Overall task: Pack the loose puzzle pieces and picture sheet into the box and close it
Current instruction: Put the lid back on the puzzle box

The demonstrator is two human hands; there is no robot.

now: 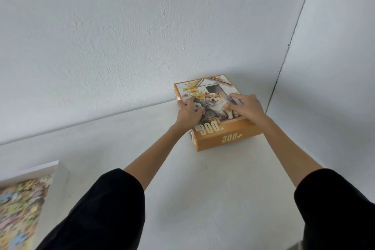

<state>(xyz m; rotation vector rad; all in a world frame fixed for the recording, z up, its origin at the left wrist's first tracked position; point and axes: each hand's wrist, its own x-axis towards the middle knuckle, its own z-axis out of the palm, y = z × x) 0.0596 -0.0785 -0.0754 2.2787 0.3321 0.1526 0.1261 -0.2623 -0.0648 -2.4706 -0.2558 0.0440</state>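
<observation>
Nearest you, well short of the box (227, 139), your two black sleeves (97, 213) fill the lower edge of the view, with bare forearms running forward from them. Near-left of the box and well apart from it, a white tray (51, 184) sits at the frame edge. It holds a heap of pastel puzzle pieces (18, 215), too blurred to tell one from another.

Between your sleeves and the box lies bare white tabletop (203, 178).

Your left hand (189, 113) is on the box's left side, fingers curled over the lid's left edge, thumb on the printed top: it grips the box. Your right hand (246, 107) lies on the right half of the lid, fingers spread and fairly straight, pressing down and clasping nothing.

Task item located: the box rests flat on the tabletop, lid on and seated level all round. It is orange, "300" printed on the near side and again on the near corner of the lid. The lid picture shows a tan-and-white dog with flowers to its left. No gap between lid and base shows on the near side.

Beyond the box, a white wall (142, 36) rises close behind its far edge. A second white wall (334, 67) meets it at a dark seam just right of the box, so the box sits in the corner.
</observation>
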